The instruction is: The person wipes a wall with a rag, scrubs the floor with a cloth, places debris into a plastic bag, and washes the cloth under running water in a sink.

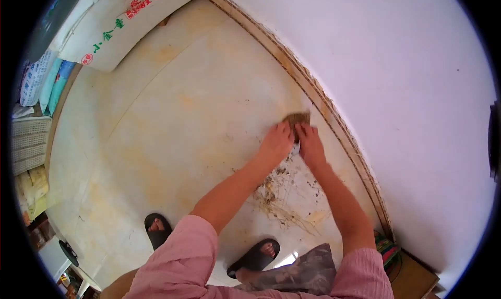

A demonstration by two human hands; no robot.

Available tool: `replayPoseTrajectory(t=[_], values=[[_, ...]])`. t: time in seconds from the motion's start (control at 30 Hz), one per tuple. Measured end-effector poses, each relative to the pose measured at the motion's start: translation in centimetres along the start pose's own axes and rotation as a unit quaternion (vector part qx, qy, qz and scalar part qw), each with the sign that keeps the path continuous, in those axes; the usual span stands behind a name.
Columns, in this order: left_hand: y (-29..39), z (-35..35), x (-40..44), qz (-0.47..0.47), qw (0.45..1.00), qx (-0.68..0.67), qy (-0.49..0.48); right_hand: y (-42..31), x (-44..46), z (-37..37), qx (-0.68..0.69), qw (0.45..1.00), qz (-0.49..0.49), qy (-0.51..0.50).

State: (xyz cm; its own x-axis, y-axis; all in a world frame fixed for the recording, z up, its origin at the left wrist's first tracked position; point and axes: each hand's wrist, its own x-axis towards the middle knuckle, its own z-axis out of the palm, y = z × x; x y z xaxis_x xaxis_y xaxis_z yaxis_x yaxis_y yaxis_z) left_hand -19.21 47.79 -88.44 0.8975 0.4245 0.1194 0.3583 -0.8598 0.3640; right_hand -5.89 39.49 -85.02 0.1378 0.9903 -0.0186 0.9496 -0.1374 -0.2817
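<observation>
Both my hands are down at the floor close to the wall, side by side. My left hand point(278, 141) has its fingers closed on the near left part of a small brown, rough-looking flat piece point(299, 117). Against its right part press the bent fingers of my right hand point(311, 145). Whether this brown piece is a brush, cardboard or cloth, I cannot tell. Its far edge looks blurred, and my fingers hide its near side. Just below my hands, a scatter of straw bits and dark dirt point(271, 192) lies on the pale floor.
A brown-edged skirting strip point(292, 64) runs along the white wall point(412, 90). White printed sacks point(130, 27) and a woven light basket point(31, 142) line the left side. My feet in black slippers point(254, 256) stand near the debris. A wooden board point(415, 278) lies at lower right.
</observation>
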Motion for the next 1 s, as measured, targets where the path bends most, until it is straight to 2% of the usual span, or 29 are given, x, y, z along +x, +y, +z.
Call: replayPoseTrajectory(t=[0.03, 0.07, 0.17, 0.2, 0.33, 0.4, 0.5, 0.6, 0.7, 0.77, 0.87, 0.93, 1.0], values=[[1.2, -0.5, -2.2, 0.034, 0.999, -0.009, 0.015, -1.6, -2.8, -0.3, 0.04, 0.999, 0.032, -0.006], [1.8, -1.2, -4.6, 0.067, 0.997, -0.016, 0.028, -2.6, -5.3, 0.2, 0.024, 0.999, 0.025, -0.018], [1.8, -3.8, -8.8, 0.086, 0.985, -0.086, -0.123, -5.5, -8.2, -0.2, 0.123, 0.992, 0.008, -0.023], [1.1, -5.4, -9.4, 0.072, 0.99, -0.081, -0.095, -6.7, -8.0, -1.2, 0.16, 0.987, 0.001, -0.022], [-5.9, -9.3, -10.1, 0.031, 0.996, -0.061, 0.051, -10.4, 1.1, -2.3, 0.149, 0.983, -0.104, 0.034], [-10.0, -11.4, -9.4, -0.017, 0.998, 0.017, 0.063, -12.1, 6.8, -0.4, 0.108, 0.979, -0.162, 0.067], [-14.4, -12.0, -10.0, -0.082, 0.995, 0.047, 0.015, -14.4, 11.7, 3.2, 0.049, 0.983, -0.174, 0.024], [-12.0, -8.3, -12.3, -0.115, 0.988, 0.073, 0.071, -14.3, 9.9, 5.3, 0.066, 0.981, -0.182, 0.027], [-6.6, -6.2, -15.6, -0.074, 0.996, 0.035, 0.033, -13.3, 1.8, 4.1, 0.082, 0.983, -0.162, 0.002], [-2.7, -6.1, -16.6, -0.056, 0.998, -0.015, 0.005, -11.9, -2.6, 2.7, 0.105, 0.98, -0.164, -0.05], [-1.2, -7.4, -16.0, -0.056, 0.986, -0.111, -0.109, -10.3, -4.5, 0.6, 0.133, 0.977, -0.117, -0.12], [-2.7, -9.3, -12.8, -0.099, 0.976, -0.156, -0.116, -9.7, -1.7, -1.9, 0.104, 0.985, -0.135, -0.036], [-5.6, -8.9, -9.8, -0.052, 0.994, -0.074, 0.064, -9.2, 2.5, -3.7, 0.053, 0.992, -0.111, -0.027]])
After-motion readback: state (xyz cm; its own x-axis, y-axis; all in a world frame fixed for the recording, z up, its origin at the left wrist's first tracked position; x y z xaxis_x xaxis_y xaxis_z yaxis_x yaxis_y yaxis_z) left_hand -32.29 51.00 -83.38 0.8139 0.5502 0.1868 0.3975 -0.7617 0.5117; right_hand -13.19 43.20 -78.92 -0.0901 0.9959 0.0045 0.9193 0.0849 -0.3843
